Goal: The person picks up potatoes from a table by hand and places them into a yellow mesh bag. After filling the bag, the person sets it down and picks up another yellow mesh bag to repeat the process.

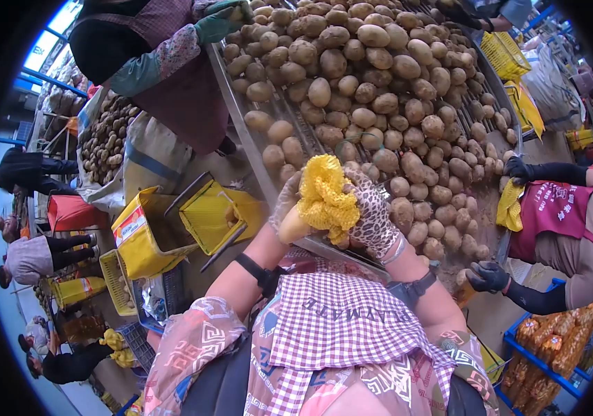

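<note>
Both my hands are at the near edge of the sorting table, in front of my chest. My left hand (285, 206), in a patterned glove, is closed round a pale potato (294, 226) at the lower end of a crumpled yellow foam net (327, 194). My right hand (377, 213), in a leopard-print glove, grips the other side of that net, its fingers partly hidden behind it. Beyond my hands, a heap of loose potatoes (373, 76) covers the slatted table.
A metal table rim (246, 132) runs along the left. Yellow crates (222, 216) stand on the floor there. At right a gloved co-worker (565, 229) has yellow netting (510, 206); another person (149, 55) leans in at upper left. Bagged potatoes (549, 350) fill a blue rack.
</note>
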Demonstrator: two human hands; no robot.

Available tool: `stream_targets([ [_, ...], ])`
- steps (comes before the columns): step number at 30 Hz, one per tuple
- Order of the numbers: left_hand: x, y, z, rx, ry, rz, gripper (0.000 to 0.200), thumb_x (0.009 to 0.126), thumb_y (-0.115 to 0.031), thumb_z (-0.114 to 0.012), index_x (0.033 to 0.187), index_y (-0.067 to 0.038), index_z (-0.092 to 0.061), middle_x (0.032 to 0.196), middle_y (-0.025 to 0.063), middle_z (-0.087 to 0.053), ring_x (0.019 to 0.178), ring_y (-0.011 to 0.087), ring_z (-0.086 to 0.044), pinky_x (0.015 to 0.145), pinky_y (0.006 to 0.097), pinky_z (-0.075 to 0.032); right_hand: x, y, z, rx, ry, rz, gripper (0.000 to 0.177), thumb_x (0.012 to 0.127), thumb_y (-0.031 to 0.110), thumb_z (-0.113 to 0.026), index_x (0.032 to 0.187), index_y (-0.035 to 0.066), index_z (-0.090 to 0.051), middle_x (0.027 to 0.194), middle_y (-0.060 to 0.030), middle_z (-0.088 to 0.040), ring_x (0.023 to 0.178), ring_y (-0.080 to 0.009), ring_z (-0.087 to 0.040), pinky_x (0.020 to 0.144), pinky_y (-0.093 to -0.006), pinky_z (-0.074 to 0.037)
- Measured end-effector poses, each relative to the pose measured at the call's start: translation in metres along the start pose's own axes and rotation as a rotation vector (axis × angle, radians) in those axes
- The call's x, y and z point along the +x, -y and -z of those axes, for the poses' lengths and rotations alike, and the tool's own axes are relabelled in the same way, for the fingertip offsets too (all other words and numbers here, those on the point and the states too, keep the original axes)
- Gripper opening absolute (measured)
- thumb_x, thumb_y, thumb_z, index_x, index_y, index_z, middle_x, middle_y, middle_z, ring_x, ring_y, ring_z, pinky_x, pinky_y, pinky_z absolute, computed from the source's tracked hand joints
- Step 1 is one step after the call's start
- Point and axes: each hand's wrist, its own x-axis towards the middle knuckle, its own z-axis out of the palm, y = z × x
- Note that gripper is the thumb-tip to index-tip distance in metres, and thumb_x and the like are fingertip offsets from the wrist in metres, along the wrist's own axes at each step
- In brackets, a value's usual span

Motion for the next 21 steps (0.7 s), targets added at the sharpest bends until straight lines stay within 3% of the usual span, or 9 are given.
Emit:
stream_targets([
  [1, -0.005, -0.013, 0.019, -0.007, -0.005, -0.014, 0.058, 0.090, -0.045, -0.051, 0.129, -0.003, -0.045, 0.113, 0.0246, -0.056, 0.092, 0.0348, -0.063, 0.064, 0.0476, -0.057, -0.008, -0.005, -0.004, 0.012, 0.010, 0.005, 0.052, 0.062, 0.011, -0.077, 0.111, 0.004, -0.060, 0.117, -0.0158, -0.059, 0.115, -0.0313, -0.053, 0.098, -0.0390, -0.043],
  [3, -0.028, -0.060, 0.074, 0.088, 0.514, 0.210, 0.067, 0.087, -0.051, -0.053, 0.129, -0.001, -0.045, 0.110, 0.0243, -0.057, 0.081, 0.0328, -0.063, 0.056, 0.0424, -0.055, -0.030, -0.018, 0.004, -0.127, 0.342, -0.268, 0.052, 0.063, 0.011, -0.076, 0.111, 0.004, -0.060, 0.117, -0.0160, -0.059, 0.115, -0.0317, -0.052, 0.099, -0.0389, -0.042],
  [9, -0.123, -0.165, 0.170, 0.243, -0.135, -0.378, 0.073, 0.083, -0.059, -0.054, 0.116, 0.005, -0.049, 0.098, 0.0191, -0.062, 0.058, 0.0256, -0.062, 0.049, 0.0340, -0.053, -0.099, -0.054, 0.024, 0.290, -0.208, -0.810, 0.039, 0.072, 0.007, -0.074, 0.107, 0.001, -0.059, 0.102, -0.0140, -0.065, 0.096, -0.0272, -0.063, 0.085, -0.0332, -0.050],
  [11, -0.125, -0.214, 0.228, 0.176, -0.251, -0.287, 0.066, 0.083, -0.057, -0.054, 0.111, 0.003, -0.054, 0.101, 0.0154, -0.063, 0.070, 0.0266, -0.064, 0.060, 0.0412, -0.056, -0.122, -0.081, 0.023, 0.223, -0.248, -0.813, 0.039, 0.073, 0.007, -0.074, 0.108, 0.001, -0.059, 0.101, -0.0139, -0.065, 0.095, -0.0267, -0.063, 0.084, -0.0336, -0.050],
  [13, -0.106, -0.215, 0.236, 0.474, -0.808, -0.551, 0.052, 0.087, -0.043, -0.057, 0.119, -0.002, -0.052, 0.108, 0.0166, -0.061, 0.099, 0.0280, -0.061, 0.079, 0.0439, -0.053, -0.134, -0.086, 0.030, 0.158, -0.290, -0.821, 0.039, 0.073, 0.007, -0.073, 0.108, 0.001, -0.058, 0.101, -0.0137, -0.065, 0.095, -0.0262, -0.063, 0.084, -0.0339, -0.050],
  [14, -0.094, -0.230, 0.260, 0.495, -0.788, -0.537, 0.052, 0.087, -0.043, -0.057, 0.119, -0.002, -0.052, 0.108, 0.0166, -0.061, 0.099, 0.0280, -0.061, 0.079, 0.0439, -0.053, -0.132, -0.081, 0.033, 0.056, -0.214, -0.788, 0.039, 0.073, 0.006, -0.073, 0.109, 0.001, -0.058, 0.102, -0.0130, -0.065, 0.094, -0.0261, -0.063, 0.083, -0.0339, -0.050],
  [16, -0.069, -0.248, 0.261, 1.728, -1.109, -1.042, 0.037, 0.090, -0.024, -0.057, 0.118, -0.001, -0.055, 0.112, 0.0144, -0.061, 0.103, 0.0280, -0.059, 0.093, 0.0386, -0.046, -0.131, -0.060, 0.038, -0.080, -0.266, -0.710, 0.041, 0.074, 0.006, -0.073, 0.111, 0.000, -0.056, 0.105, -0.0118, -0.064, 0.095, -0.0247, -0.062, 0.085, -0.0336, -0.050],
  [20, -0.022, -0.129, 0.057, 1.893, -0.445, -1.474, 0.029, 0.087, -0.011, -0.057, 0.114, 0.001, -0.059, 0.112, 0.0169, -0.062, 0.105, 0.0279, -0.059, 0.095, 0.0360, -0.044, -0.142, -0.039, 0.039, 0.275, -0.474, -0.931, 0.041, 0.076, 0.007, -0.073, 0.112, 0.000, -0.056, 0.106, -0.0104, -0.064, 0.098, -0.0216, -0.062, 0.087, -0.0331, -0.049],
  [21, 0.004, -0.105, 0.035, 1.842, -0.274, -1.381, 0.030, 0.084, -0.010, -0.059, 0.113, -0.001, -0.061, 0.108, 0.0168, -0.063, 0.103, 0.0298, -0.060, 0.093, 0.0377, -0.046, -0.154, -0.046, 0.033, 0.274, -0.487, -0.928, 0.041, 0.076, 0.007, -0.073, 0.112, 0.000, -0.056, 0.106, -0.0104, -0.064, 0.098, -0.0216, -0.062, 0.087, -0.0331, -0.049],
])
